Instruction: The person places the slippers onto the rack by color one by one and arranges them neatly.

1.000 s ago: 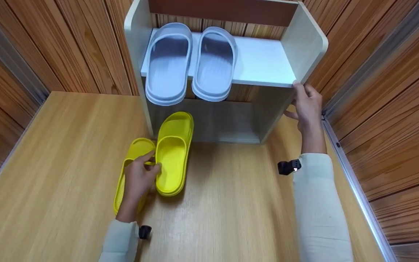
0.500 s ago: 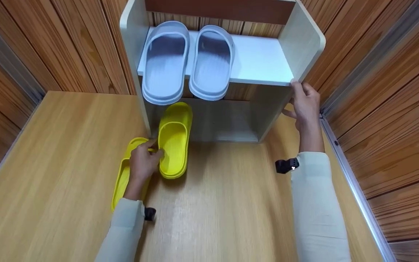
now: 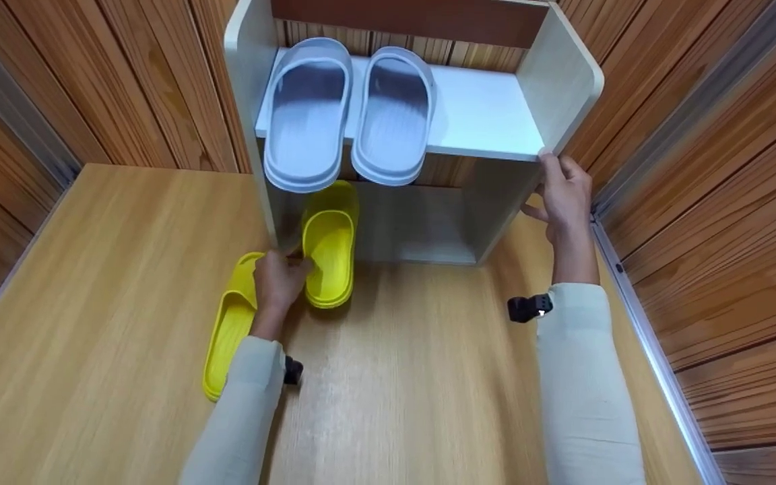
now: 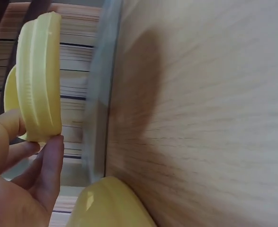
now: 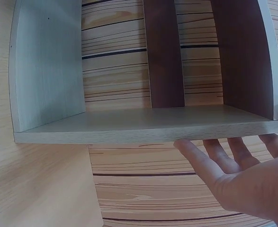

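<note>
My left hand [image 3: 279,279] pinches the near left edge of a yellow slipper [image 3: 331,256] between thumb and fingers. In the left wrist view this slipper [image 4: 41,75] is raised off the floor, its toe end inside the lower level of a small shoe rack [image 3: 489,209]. The other yellow slipper [image 3: 230,330] lies on the floor to the left, partly hidden by my left hand and sleeve. My right hand [image 3: 565,199] grips the rack's right side panel at shelf height. In the right wrist view, its fingers [image 5: 202,163] lie along the panel's outer face.
Two grey slippers [image 3: 307,121] sit side by side on the white upper shelf [image 3: 482,111], heels past its front edge. Wood-panelled walls [image 3: 731,269] close in behind and at both sides. Light wood floor [image 3: 415,377] stretches in front of the rack.
My left hand has moved the held yellow slipper forward, its toe now under the upper shelf. The other yellow slipper stays on the floor. My right hand keeps its grip on the rack.
</note>
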Demonstrator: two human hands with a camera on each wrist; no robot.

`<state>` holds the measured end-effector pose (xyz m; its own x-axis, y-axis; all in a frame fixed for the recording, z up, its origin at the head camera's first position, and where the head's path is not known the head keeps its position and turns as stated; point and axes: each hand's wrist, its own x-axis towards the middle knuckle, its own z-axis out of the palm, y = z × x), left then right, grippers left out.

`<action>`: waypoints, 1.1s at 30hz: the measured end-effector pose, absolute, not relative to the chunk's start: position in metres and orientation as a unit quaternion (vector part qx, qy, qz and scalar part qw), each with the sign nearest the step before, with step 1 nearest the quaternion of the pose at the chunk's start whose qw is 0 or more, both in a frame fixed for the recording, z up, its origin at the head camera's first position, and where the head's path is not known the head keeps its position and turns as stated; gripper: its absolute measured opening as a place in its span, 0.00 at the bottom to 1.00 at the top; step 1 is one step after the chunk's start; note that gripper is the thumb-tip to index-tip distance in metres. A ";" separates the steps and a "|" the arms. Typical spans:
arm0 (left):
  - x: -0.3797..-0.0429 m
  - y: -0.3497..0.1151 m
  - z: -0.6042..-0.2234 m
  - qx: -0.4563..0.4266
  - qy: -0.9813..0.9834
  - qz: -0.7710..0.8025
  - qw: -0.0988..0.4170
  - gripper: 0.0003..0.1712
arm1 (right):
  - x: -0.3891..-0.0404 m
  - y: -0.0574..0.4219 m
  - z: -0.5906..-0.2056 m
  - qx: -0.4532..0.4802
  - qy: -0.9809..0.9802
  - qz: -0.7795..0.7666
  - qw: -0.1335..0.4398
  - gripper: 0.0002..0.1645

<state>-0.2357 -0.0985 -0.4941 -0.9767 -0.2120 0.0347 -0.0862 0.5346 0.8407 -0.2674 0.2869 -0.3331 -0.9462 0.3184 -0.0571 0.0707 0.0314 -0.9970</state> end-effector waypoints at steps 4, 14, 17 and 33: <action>-0.249 -0.091 -0.498 0.063 -0.888 -0.449 0.080 0.11 | -0.267 0.289 -0.333 -0.135 -0.710 0.685 0.097 0.21; -0.279 -0.082 -0.498 0.026 -0.899 -0.427 0.094 0.07 | -0.271 0.290 -0.329 -0.132 -0.706 0.690 0.093 0.22; -0.282 -0.080 -0.500 0.029 -0.902 -0.420 0.097 0.08 | -0.269 0.292 -0.328 -0.134 -0.707 0.689 0.091 0.22; -0.304 -0.076 -0.509 0.044 -0.922 -0.380 0.066 0.08 | -0.269 0.293 -0.328 -0.136 -0.706 0.690 0.088 0.23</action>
